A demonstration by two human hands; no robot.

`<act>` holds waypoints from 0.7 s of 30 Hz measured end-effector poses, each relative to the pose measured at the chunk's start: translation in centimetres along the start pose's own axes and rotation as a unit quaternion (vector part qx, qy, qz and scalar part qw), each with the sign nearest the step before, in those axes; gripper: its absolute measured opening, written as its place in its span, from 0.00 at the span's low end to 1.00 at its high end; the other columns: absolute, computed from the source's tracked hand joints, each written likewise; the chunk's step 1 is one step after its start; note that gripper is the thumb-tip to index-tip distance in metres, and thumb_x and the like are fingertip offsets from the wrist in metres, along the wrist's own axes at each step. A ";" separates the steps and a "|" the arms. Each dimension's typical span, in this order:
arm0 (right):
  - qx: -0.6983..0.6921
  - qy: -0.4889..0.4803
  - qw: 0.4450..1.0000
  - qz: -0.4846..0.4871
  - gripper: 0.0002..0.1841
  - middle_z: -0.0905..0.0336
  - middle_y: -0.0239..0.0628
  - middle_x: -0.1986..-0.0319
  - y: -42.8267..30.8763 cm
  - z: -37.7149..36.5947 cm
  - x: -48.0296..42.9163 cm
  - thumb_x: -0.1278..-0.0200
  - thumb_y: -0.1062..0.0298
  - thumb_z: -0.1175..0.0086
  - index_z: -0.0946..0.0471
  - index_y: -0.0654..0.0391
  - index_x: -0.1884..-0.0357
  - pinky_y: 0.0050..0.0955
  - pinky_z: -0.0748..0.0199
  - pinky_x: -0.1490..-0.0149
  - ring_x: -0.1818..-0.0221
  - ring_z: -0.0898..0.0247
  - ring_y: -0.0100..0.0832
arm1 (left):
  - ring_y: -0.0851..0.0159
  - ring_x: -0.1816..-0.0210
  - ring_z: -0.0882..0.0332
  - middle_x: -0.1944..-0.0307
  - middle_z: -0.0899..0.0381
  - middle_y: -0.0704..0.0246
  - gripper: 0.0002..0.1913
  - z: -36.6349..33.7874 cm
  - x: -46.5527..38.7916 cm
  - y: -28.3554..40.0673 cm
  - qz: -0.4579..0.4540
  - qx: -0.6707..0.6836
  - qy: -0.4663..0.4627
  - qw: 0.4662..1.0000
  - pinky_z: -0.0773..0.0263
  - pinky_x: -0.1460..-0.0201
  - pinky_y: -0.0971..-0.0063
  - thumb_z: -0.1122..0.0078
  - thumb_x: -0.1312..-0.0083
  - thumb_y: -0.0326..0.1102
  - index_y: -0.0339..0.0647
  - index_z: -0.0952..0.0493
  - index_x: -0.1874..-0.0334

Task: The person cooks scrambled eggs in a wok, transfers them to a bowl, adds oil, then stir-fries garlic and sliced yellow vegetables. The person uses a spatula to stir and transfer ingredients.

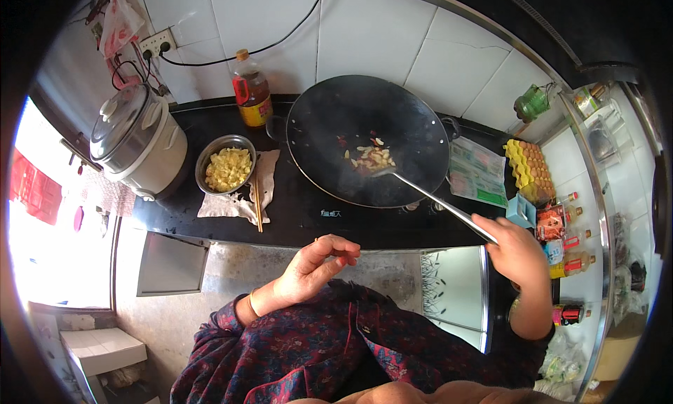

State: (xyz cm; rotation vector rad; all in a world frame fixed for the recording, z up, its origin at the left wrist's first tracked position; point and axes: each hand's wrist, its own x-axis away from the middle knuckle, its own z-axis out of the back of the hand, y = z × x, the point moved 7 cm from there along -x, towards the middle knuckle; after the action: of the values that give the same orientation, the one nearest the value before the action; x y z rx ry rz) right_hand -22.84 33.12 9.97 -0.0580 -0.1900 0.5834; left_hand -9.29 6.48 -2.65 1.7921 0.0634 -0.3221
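Observation:
My right hand (pixel 518 251) grips the handle of a long metal wok spatula (pixel 436 198), whose blade rests among the food in a large black wok (pixel 326 120). Pale sliced pieces with dark red bits (pixel 374 158) lie at the wok's bottom, with faint steam above. In front of my body, my left hand (pixel 320 264) is held with its fingers loosely curled, touching nothing. Left of the wok, a metal bowl (pixel 199 171) of cooked scrambled egg (pixel 228 168) sits on a crumpled cloth (pixel 269 180), beside a pair of wooden chopsticks (pixel 257 204).
A rice cooker (pixel 142 141) and an oil bottle (pixel 252 96) stand at the left and back of the black counter (pixel 305 228). To the right are a plastic packet (pixel 476 170), an egg tray (pixel 528 164), a light blue container (pixel 520 210) and several bottles (pixel 578 263).

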 end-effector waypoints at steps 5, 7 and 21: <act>-0.127 0.061 0.989 0.055 0.29 0.24 0.49 0.61 -1.7 -4.5 -6.3 0.45 0.77 0.42 0.27 0.50 0.37 0.39 0.27 0.53 0.59 0.25 0.50 | 0.67 0.48 0.26 0.49 0.26 0.64 0.12 1.1 0.8 0.7 0.002 -0.021 -0.005 1.000 0.32 0.41 0.72 0.54 0.25 0.28 0.34 0.28 0.43; -0.176 0.082 0.978 0.072 0.30 0.23 0.50 0.60 -2.3 -5.1 -8.1 0.44 0.77 0.42 0.28 0.51 0.36 0.38 0.27 0.51 0.58 0.24 0.51 | 0.67 0.48 0.26 0.49 0.26 0.64 0.12 1.4 1.1 1.0 -0.005 -0.024 0.007 1.000 0.32 0.41 0.72 0.54 0.25 0.28 0.34 0.28 0.43; -0.188 0.036 0.967 0.169 0.34 0.22 0.51 0.62 -3.7 -6.7 -8.1 0.48 0.82 0.47 0.30 0.52 0.34 0.38 0.25 0.59 0.64 0.22 0.49 | 0.66 0.49 0.26 0.49 0.27 0.63 0.13 1.8 1.0 0.6 -0.004 -0.007 0.023 1.000 0.30 0.43 0.73 0.55 0.27 0.23 0.32 0.29 0.43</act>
State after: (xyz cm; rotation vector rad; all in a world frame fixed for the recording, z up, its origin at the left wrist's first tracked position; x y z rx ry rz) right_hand -26.11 25.56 2.45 -0.4870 -0.2204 0.8777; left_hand -8.54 4.50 -2.72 1.7856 0.1051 -0.2867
